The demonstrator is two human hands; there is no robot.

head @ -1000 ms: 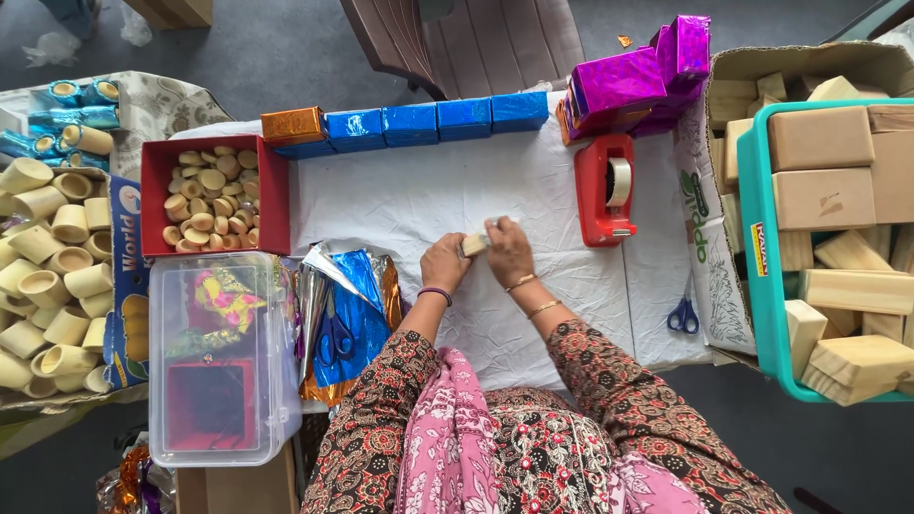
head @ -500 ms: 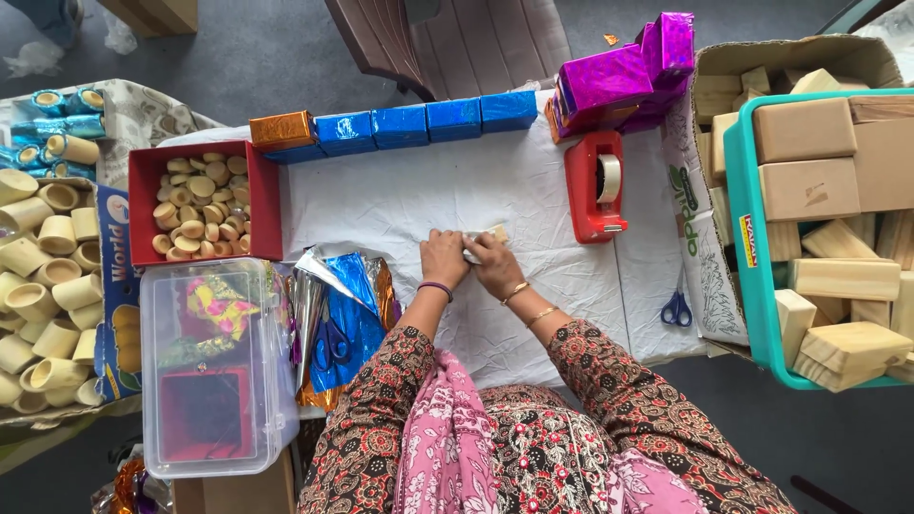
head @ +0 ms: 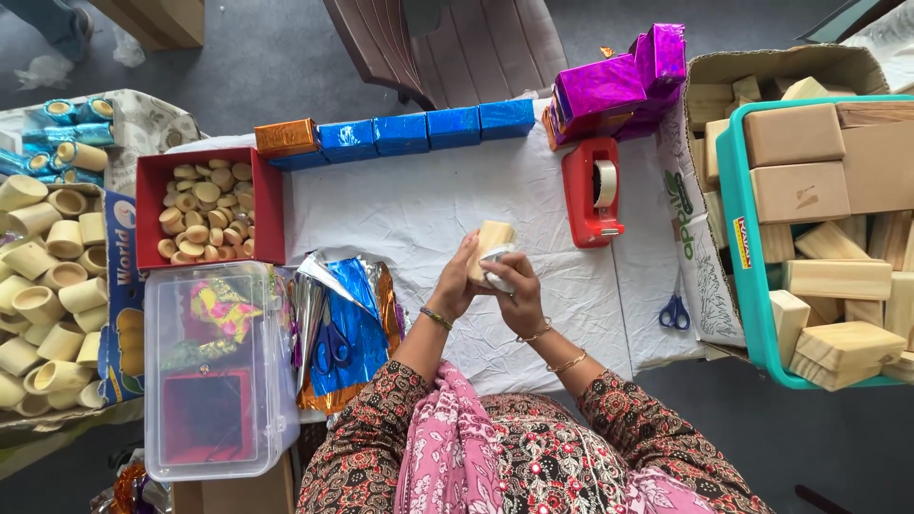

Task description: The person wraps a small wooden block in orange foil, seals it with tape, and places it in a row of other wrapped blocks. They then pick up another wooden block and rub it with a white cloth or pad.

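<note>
I have both hands raised a little above the white-covered bench (head: 428,205), closed together around a small pale wooden block (head: 492,238); my left hand (head: 455,286) curls round its left side and my right hand (head: 517,286) grips the lower right, where a bit of silvery wrap (head: 496,276) shows between my fingers. The block stands roughly upright, its top end clear of my fingers. Just beyond it to the right sits a red tape dispenser (head: 590,195), and along the far edge runs a row of blue foil-wrapped blocks (head: 424,131) with one orange wrapped block (head: 286,137) at its left end and a stack of purple wrapped blocks (head: 614,86) at the right. To my left lies a pile of blue and silver foil sheets (head: 347,324) with scissors (head: 330,347) on it, beside a clear plastic box (head: 219,371) and a red tray of small wooden rounds (head: 205,205). On the right a teal crate (head: 738,276) holds plain wooden blocks (head: 828,276), with a second pair of blue-handled scissors (head: 674,309) near it
</note>
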